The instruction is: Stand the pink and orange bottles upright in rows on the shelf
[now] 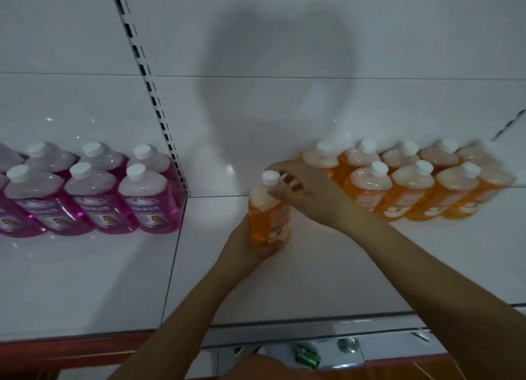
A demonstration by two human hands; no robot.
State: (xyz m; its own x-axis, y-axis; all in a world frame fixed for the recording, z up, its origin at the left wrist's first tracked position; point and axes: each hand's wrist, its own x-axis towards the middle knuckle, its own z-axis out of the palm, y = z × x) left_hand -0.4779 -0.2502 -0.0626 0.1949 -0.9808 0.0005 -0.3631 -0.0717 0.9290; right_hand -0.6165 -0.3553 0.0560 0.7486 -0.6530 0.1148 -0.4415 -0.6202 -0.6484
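Observation:
An orange bottle with a white cap stands upright on the white shelf, left of the orange group. My left hand grips its lower body from the front left. My right hand holds its shoulder just below the cap, thumb on the near side. Several orange bottles stand upright in two rows at the back right. Several pink bottles stand upright in two rows on the left shelf section.
A slotted upright post divides the two shelf sections against the white back panel. The shelf's front edge runs below my forearms, with a lower level holding small blurred items beneath it.

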